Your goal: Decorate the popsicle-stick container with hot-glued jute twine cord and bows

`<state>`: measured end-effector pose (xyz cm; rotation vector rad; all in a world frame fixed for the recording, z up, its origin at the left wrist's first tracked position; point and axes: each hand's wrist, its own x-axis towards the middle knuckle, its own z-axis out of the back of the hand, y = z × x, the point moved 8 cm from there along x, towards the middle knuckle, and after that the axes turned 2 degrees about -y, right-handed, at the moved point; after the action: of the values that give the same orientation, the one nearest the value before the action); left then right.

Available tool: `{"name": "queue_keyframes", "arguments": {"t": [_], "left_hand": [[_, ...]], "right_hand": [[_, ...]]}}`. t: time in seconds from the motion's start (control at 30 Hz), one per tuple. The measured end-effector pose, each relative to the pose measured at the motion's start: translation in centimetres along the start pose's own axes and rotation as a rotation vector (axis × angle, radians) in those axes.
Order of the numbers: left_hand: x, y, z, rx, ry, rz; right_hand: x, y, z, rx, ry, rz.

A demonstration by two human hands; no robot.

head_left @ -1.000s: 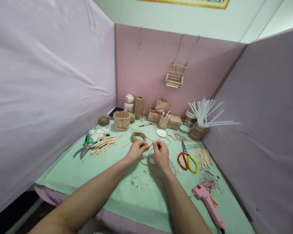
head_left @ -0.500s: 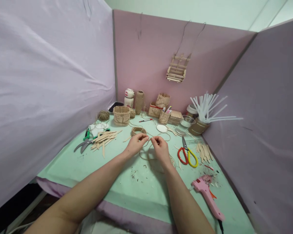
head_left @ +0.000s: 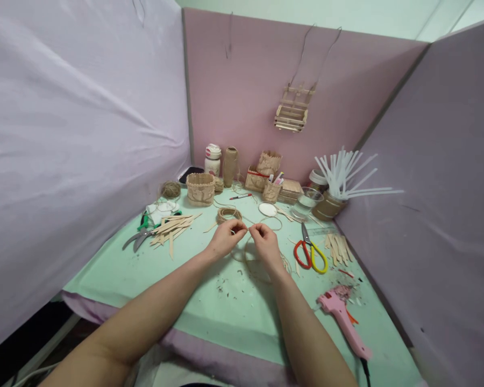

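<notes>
My left hand point(head_left: 227, 238) and my right hand point(head_left: 263, 242) meet over the middle of the table, fingertips nearly touching. Both are closed in a pinch on a thin tan twine point(head_left: 246, 257), which loops down onto the tabletop below them. The exact spot where the fingers grip is too small to make out. Just behind my left hand lies a wound coil of twine point(head_left: 229, 215). To the right of my right hand rest scissors point(head_left: 311, 257) with one red and one yellow handle.
Left lie wooden strips point(head_left: 175, 232) and pruning shears point(head_left: 139, 238). A woven-look basket point(head_left: 200, 189), a twine ball point(head_left: 171, 189) and a water-filled bowl point(head_left: 306, 203) stand behind. At right are a pink glue gun point(head_left: 342, 322), short strips point(head_left: 339, 249) and glue sticks point(head_left: 341, 177) in a pot.
My hands stay pinched on the twine with only slight finger movement. The twine loop beneath them has shifted a little. The camera view has tilted slightly.
</notes>
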<state>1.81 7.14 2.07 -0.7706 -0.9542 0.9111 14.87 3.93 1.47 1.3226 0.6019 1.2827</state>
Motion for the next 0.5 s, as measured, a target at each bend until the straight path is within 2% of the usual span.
{"name": "queue_keyframes", "arguments": {"t": [0.07, 0.13, 0.23, 0.37, 0.5], "left_hand": [[-0.2, -0.5, 0.2, 0.094, -0.021, -0.062], [-0.5, -1.0, 0.3, 0.194, -0.045, -0.125], [-0.7, -1.1, 0.3, 0.261, -0.059, -0.157], [-0.8, -1.0, 0.3, 0.264, -0.079, -0.147], [-0.6, -0.7, 0.8, 0.178, -0.115, -0.081]], "right_hand": [[-0.1, 0.7, 0.2, -0.089, -0.021, 0.096], [-0.5, 2.1, 0.2, -0.255, -0.031, 0.273], [-1.3, 3.5, -0.3, -0.489, -0.012, 0.465], [-1.4, 3.7, -0.4, -0.535, -0.006, 0.48], [-0.9, 2.9, 0.2, -0.317, -0.053, 0.354]]}}
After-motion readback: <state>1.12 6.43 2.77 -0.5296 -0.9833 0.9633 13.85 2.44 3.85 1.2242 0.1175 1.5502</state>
